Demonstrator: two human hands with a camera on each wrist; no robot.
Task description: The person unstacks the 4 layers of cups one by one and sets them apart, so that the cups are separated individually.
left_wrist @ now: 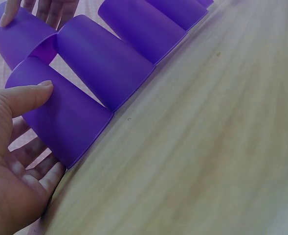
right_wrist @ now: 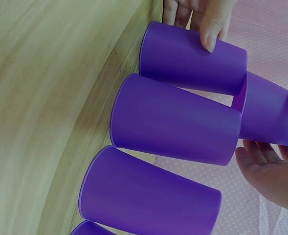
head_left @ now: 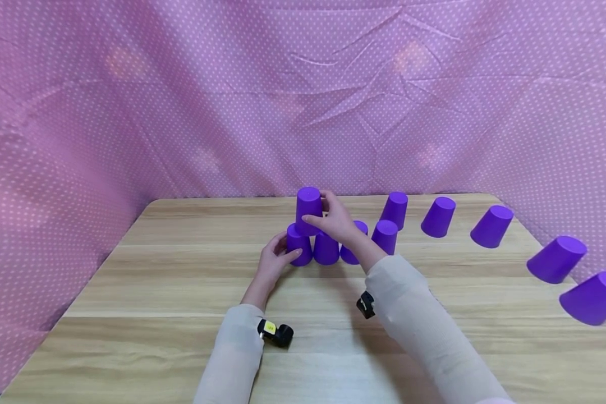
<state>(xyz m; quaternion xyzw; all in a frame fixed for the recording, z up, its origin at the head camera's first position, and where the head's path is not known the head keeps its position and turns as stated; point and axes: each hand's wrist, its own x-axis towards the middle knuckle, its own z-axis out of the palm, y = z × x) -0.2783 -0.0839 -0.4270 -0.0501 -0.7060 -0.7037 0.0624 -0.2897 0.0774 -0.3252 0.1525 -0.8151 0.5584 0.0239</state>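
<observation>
My right hand [head_left: 339,223] holds an upside-down purple cup [head_left: 307,206] between thumb and fingers. That cup sits across the tops of the left cup [head_left: 298,249] and second cup [head_left: 326,251] of a row on the table. In the right wrist view, its rim overlaps the edges of both. My left hand [head_left: 271,265] grips the row's left cup, thumb on the near side and fingers behind, low by the tabletop in the left wrist view. Further along the row stand a third cup [right_wrist: 148,191], partly behind my right wrist in the head view, and a fourth cup [head_left: 385,237].
Behind the row's right end stands another purple cup [head_left: 395,210]. More upside-down cups curve along the right side: a cup [head_left: 437,217], a cup [head_left: 491,227], a cup [head_left: 555,260] and a cup [head_left: 592,299]. A pink dotted curtain [head_left: 303,112] hangs beyond the wooden table [head_left: 171,280].
</observation>
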